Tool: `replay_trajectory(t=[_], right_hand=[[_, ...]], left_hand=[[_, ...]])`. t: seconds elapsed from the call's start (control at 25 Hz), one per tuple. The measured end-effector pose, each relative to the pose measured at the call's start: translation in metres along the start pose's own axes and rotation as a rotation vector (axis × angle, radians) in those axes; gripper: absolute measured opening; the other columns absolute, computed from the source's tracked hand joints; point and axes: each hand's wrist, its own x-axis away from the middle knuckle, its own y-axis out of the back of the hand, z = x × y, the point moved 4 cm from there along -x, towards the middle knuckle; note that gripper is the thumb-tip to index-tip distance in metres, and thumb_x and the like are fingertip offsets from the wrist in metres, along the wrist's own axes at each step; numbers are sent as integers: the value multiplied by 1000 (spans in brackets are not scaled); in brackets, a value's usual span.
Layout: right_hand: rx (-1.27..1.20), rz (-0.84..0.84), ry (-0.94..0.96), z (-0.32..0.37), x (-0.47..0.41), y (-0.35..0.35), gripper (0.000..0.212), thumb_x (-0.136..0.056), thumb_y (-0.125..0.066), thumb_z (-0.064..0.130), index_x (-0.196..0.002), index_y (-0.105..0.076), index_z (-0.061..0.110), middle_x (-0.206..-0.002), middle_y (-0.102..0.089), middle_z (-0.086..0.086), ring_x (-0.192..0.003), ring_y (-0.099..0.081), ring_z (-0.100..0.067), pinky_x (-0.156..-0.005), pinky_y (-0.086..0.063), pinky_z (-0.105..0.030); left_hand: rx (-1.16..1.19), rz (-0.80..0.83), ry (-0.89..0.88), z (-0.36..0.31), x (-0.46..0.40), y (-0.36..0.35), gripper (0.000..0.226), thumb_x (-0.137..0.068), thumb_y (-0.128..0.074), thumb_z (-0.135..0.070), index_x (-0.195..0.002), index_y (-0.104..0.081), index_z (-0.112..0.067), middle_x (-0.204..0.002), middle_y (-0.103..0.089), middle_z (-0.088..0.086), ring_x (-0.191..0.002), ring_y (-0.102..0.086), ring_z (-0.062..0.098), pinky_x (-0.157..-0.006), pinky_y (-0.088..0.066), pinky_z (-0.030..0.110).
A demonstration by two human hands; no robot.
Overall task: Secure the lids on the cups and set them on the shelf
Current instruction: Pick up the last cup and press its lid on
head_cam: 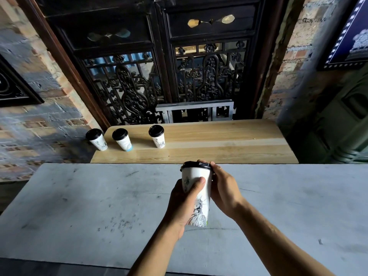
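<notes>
The left hand [184, 204] wraps around a white printed cup [199, 198], thumb across its front, holding it over the grey table [79, 206] near the table's far edge. The right hand [223, 188] curls its fingers over the rim of the black lid [196, 164] on that cup. Beyond the edge, the wooden shelf [219, 144] carries three lidded cups [120, 139] in a row at its left end, the leftmost at the corner; its right stretch is bare wood.
</notes>
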Motion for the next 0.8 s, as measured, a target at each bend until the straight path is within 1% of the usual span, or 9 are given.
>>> replay_trajectory(t=[0.08,0.12,0.2,0.28,0.36,0.56,0.68,0.76,0.8], right_hand=[[39,50,3,5,-3,-4,56,-89,-57,39,-130,-65,1,-138,-63,-30,-130,-59,-46,-119,-36,-59],[37,78,-4,6,-3,-7,53,-82,-62,39,-122,-70,4,-135,-66,-27,-125,-62,-44,-118,-39,-54],[59,112,11,5,0,-13,43,-81,-71,41,-110,-73,10,-122,-72,-20,-110,-67,-35,-105,-47,-47],[128,90,48,1,4,-16,44,-86,-75,41,-115,-70,9,-118,-75,-20,-101,-70,-29,-96,-54,-45],[143,74,79,-3,4,-16,50,-84,-76,36,-123,-67,7,-122,-75,-21,-97,-73,-26,-90,-59,-41],[131,97,69,-4,7,-17,45,-78,-72,29,-119,-71,13,-100,-80,-3,-86,-75,-17,-79,-61,-32],[137,81,62,-6,9,-18,51,-78,-73,30,-125,-68,12,-103,-80,-4,-89,-76,-17,-83,-60,-33],[114,51,57,-6,11,-19,58,-81,-79,37,-132,-64,13,-114,-79,-10,-99,-75,-23,-94,-58,-40],[101,41,53,-6,13,-19,54,-86,-75,44,-131,-66,15,-117,-78,-13,-104,-75,-27,-99,-56,-45]], left_hand=[[9,5,13,3,1,1,61,-63,-80,-67,-104,-69,-23,-102,-76,20,-95,-73,48,-76,-62,63],[31,2,29,4,1,2,65,-63,-77,-72,-106,-67,-24,-106,-74,23,-95,-73,49,-71,-63,60],[86,6,101,5,2,2,77,-66,-63,-86,-114,-67,-26,-108,-73,24,-90,-74,44,-62,-62,47],[156,26,192,5,4,3,90,-74,-44,-91,-121,-70,-19,-97,-77,18,-82,-74,36,-58,-59,38],[217,62,261,2,5,3,90,-83,-31,-86,-117,-72,-14,-82,-76,14,-68,-72,32,-55,-57,36],[214,90,295,-6,3,5,84,-85,-41,-81,-106,-75,-8,-74,-73,15,-61,-69,30,-62,-55,35],[195,104,313,-7,3,4,70,-87,-41,-72,-94,-76,-12,-69,-69,14,-56,-64,29,-61,-50,34],[203,110,314,-6,1,3,68,-87,-40,-70,-89,-78,-14,-71,-69,16,-57,-64,29,-62,-50,36],[221,111,320,-6,1,3,69,-87,-39,-71,-89,-79,-14,-72,-70,16,-58,-64,29,-63,-51,36]])
